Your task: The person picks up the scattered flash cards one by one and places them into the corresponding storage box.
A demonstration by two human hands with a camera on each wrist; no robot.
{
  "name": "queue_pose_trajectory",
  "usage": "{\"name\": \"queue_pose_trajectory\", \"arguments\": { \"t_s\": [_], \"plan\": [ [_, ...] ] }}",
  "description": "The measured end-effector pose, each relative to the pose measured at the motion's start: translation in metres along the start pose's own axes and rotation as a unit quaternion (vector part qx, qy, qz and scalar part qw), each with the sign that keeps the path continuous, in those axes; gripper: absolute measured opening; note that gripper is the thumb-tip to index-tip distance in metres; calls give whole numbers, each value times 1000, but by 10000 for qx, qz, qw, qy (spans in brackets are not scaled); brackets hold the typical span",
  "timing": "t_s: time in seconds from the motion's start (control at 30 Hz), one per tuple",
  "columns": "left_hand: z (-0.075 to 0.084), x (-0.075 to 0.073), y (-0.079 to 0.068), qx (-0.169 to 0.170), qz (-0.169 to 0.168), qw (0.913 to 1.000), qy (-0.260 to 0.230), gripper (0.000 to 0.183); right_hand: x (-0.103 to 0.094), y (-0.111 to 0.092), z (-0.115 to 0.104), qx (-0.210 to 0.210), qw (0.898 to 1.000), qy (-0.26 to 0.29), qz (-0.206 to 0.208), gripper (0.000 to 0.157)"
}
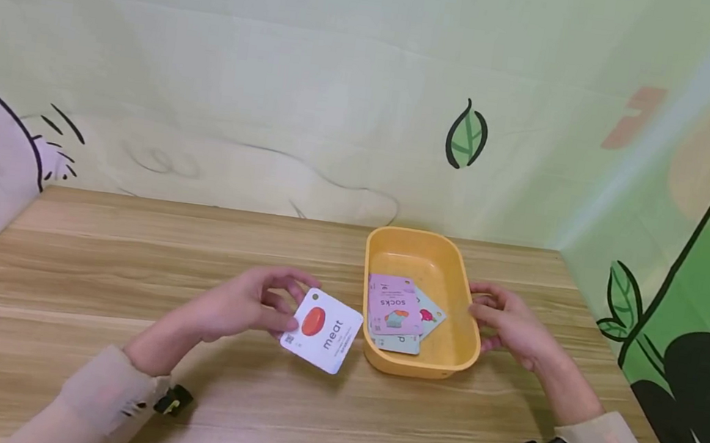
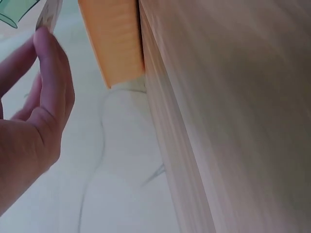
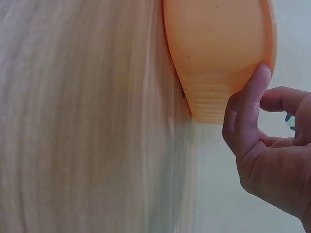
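My left hand (image 1: 251, 305) pinches a white card (image 1: 323, 332) at its left edge, between thumb and fingers. The card is printed with a red piece of meat and the word "meat", and it is held tilted just left of a yellow plastic basket (image 1: 419, 370). Only the card's edge shows in the left wrist view. Inside the basket lie a pink "socks" card (image 1: 394, 304) and other cards partly beneath it, one with a red picture (image 1: 428, 315). My right hand (image 1: 511, 326) touches the basket's right outer side with loosely bent fingers, fingertips near the rim.
The wooden table (image 1: 91, 256) carries the basket right of centre, towards the back. Behind the table hangs a pale green printed backdrop (image 1: 214, 71), which also runs along the right side. A black wrist device (image 1: 173, 400) sits at each sleeve cuff.
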State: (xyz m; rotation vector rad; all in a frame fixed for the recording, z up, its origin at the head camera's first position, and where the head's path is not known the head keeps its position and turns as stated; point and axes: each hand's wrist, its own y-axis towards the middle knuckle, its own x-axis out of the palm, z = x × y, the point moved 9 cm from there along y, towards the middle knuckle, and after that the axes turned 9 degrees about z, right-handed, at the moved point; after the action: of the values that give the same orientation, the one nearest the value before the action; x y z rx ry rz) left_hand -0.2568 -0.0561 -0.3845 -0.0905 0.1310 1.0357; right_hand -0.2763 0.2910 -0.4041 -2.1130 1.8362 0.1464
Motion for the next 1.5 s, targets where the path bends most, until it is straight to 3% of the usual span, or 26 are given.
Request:
{"name": "queue_pose_trajectory", "arguments": {
  "t_s": [0.3, 0.87, 1.1, 1.27, 1.5],
  "plan": [
    [6, 16, 15, -30, 541, 9962, -684, 60, 0, -1, 0, -18, 10000, 5, -13, 56],
    [11, 46, 52, -33, 1158, 9902, -774, 60, 0, -1, -1, -31, 10000, -10, -11, 57],
    [16, 57, 65, 62, 1290, 9912, -290, 58, 0, -1, 0, -30, 10000, 31, -37, 57],
    [17, 62, 72, 97, 1327, 9905, 344, 55, 0, 0, 0, -22, 10000, 18, -14, 58],
    [19, 65, 76, 349, 1339, 9773, 1603, 44, -1, 0, 0, 25, 10000, -32, 38, 57]
  ]
}}
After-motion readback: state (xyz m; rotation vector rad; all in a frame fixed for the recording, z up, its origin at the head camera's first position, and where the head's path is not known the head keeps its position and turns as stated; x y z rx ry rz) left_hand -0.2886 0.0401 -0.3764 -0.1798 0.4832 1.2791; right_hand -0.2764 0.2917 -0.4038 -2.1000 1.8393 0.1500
